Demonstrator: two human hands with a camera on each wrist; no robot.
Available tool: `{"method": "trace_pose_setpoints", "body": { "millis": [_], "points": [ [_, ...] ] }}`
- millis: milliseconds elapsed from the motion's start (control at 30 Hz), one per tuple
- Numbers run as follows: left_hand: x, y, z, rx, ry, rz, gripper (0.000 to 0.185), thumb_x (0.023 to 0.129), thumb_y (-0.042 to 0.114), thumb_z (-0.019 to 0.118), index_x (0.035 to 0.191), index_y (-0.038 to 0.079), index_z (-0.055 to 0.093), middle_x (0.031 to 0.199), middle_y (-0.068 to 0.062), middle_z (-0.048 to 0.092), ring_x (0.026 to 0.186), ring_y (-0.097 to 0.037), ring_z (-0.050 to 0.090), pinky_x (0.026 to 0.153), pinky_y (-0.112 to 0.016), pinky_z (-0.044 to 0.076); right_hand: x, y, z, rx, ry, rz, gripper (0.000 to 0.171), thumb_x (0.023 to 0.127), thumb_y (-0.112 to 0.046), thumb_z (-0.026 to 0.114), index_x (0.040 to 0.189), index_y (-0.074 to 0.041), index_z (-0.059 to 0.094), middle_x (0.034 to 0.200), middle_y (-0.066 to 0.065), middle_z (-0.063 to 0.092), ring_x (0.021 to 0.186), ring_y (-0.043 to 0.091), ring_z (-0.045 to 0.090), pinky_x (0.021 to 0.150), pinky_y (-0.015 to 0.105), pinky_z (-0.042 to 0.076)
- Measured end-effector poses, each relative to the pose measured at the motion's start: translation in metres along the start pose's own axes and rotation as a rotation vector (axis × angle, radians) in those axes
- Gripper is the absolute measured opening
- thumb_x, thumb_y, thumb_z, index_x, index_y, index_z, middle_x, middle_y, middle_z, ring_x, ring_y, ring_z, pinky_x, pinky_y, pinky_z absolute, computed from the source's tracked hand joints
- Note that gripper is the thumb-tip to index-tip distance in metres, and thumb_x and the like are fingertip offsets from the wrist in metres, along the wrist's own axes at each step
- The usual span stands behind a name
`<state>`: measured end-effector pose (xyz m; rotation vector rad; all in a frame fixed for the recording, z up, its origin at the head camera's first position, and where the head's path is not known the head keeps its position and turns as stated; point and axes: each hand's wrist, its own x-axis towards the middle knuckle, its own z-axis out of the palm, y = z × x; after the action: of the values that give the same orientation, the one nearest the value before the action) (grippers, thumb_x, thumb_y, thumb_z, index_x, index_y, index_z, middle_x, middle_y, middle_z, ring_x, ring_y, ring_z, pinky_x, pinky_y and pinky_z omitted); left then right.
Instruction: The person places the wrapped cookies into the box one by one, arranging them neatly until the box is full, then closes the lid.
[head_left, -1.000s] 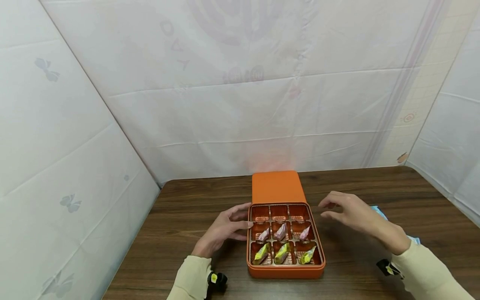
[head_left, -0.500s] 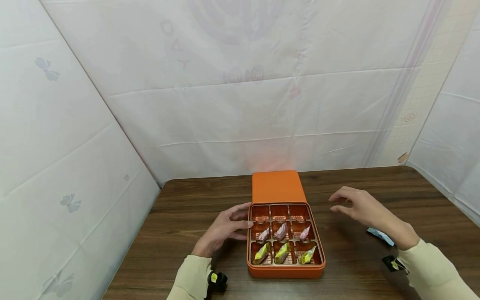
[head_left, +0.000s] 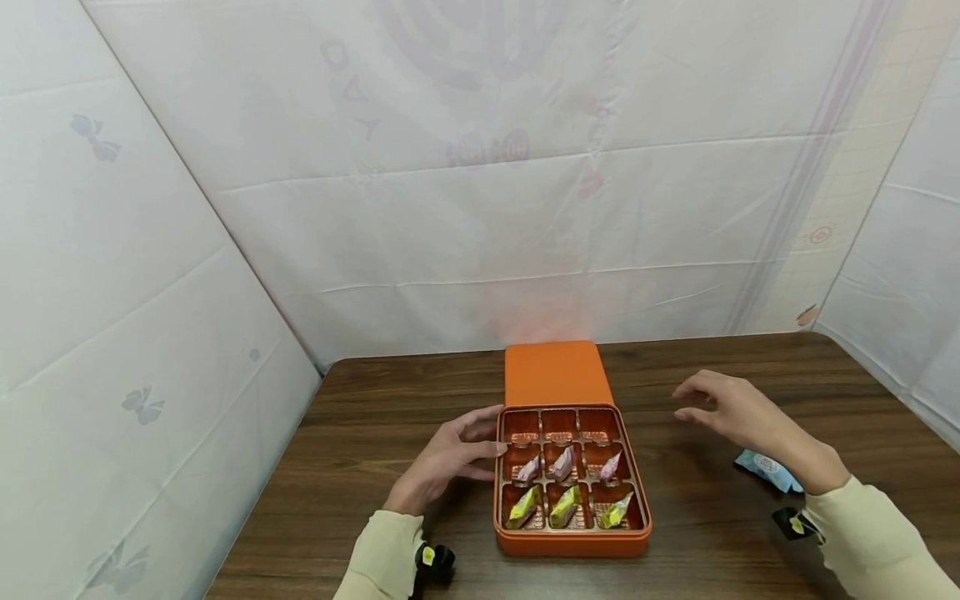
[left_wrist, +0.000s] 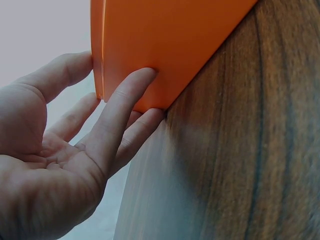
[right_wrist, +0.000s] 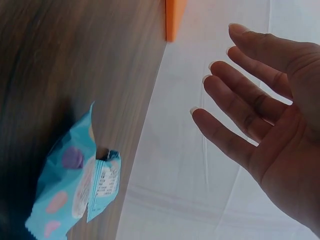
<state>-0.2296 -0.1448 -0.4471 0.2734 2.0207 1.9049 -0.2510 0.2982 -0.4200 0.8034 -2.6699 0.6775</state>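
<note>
An orange box (head_left: pixel 572 533) with nine brown compartments lies on the wooden table (head_left: pixel 375 433). Its middle row holds three pink-wrapped sweets (head_left: pixel 562 463); its near row holds three yellow-green ones (head_left: pixel 564 507); the far row looks bare. My left hand (head_left: pixel 450 457) rests against the box's left side, straight fingers (left_wrist: pixel 122 107) touching the orange wall (left_wrist: pixel 165 45). My right hand (head_left: pixel 731 408) hovers above the table to the right of the box, fingers (right_wrist: pixel 235 107) relaxed and holding nothing. A blue sweet packet (head_left: pixel 767 469) lies on the table near that wrist, also seen as the blue packet (right_wrist: pixel 75 182) in the right wrist view.
The orange lid (head_left: pixel 555 373) lies flat behind the box, touching its far edge. White sheets (head_left: pixel 480 208) wall the table at the back and on both sides. The table's left edge (head_left: pixel 262 492) runs close to the left sheet.
My right hand has drawn away from the box towards the right, uncovering the blue packet. The left hand and the box have stayed put.
</note>
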Motion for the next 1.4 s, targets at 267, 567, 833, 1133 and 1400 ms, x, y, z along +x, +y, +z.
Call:
{"method": "trace_pose_setpoints", "body": {
  "millis": [267, 567, 833, 1133, 1400],
  "points": [
    [0.0, -0.001, -0.001, -0.001, -0.007, 0.003, 0.067, 0.098, 0.013, 0.079, 0.159, 0.011, 0.051, 0.149, -0.024, 0.057, 0.112, -0.034, 0.072, 0.082, -0.05, 0.064, -0.001, 0.008, -0.005, 0.01, -0.038, 0.077, 0.02, 0.093, -0.012, 0.084, 0.11, -0.006, 0.076, 0.107, 0.006, 0.072, 0.096, 0.031, 0.072, 0.078, 0.051, 0.06],
    [0.0, 0.0, -0.001, 0.001, -0.013, 0.004, 0.068, 0.099, 0.013, 0.079, 0.16, 0.011, 0.05, 0.15, -0.024, 0.057, 0.113, -0.034, 0.072, 0.082, -0.05, 0.064, -0.005, 0.022, -0.006, -0.037, -0.043, 0.075, 0.023, 0.091, -0.011, 0.085, 0.109, -0.002, 0.075, 0.106, 0.011, 0.072, 0.094, 0.035, 0.072, 0.077, 0.053, 0.06],
    [0.0, 0.0, -0.001, -0.006, -0.016, 0.005, 0.068, 0.098, 0.012, 0.079, 0.159, 0.01, 0.05, 0.149, -0.023, 0.057, 0.112, -0.034, 0.072, 0.082, -0.05, 0.064, -0.01, 0.035, -0.01, -0.102, -0.055, 0.101, 0.025, 0.09, -0.013, 0.086, 0.108, 0.001, 0.075, 0.104, 0.013, 0.072, 0.094, 0.039, 0.071, 0.078, 0.058, 0.058],
    [0.0, -0.002, -0.001, -0.004, -0.016, 0.01, 0.067, 0.099, 0.012, 0.078, 0.159, 0.009, 0.05, 0.149, -0.024, 0.057, 0.113, -0.035, 0.072, 0.082, -0.05, 0.064, -0.017, 0.05, -0.014, -0.143, -0.16, 0.224, 0.035, 0.091, -0.015, 0.085, 0.112, 0.009, 0.07, 0.107, 0.024, 0.07, 0.099, 0.047, 0.068, 0.078, 0.062, 0.056],
    [0.001, -0.002, -0.001, -0.003, -0.014, 0.009, 0.066, 0.099, 0.011, 0.078, 0.159, 0.01, 0.051, 0.149, -0.024, 0.057, 0.114, -0.034, 0.071, 0.082, -0.05, 0.064, -0.019, 0.059, -0.02, -0.151, -0.236, 0.313, 0.031, 0.09, -0.015, 0.084, 0.105, 0.008, 0.068, 0.1, 0.023, 0.07, 0.091, 0.045, 0.069, 0.071, 0.061, 0.056]
  ]
}}
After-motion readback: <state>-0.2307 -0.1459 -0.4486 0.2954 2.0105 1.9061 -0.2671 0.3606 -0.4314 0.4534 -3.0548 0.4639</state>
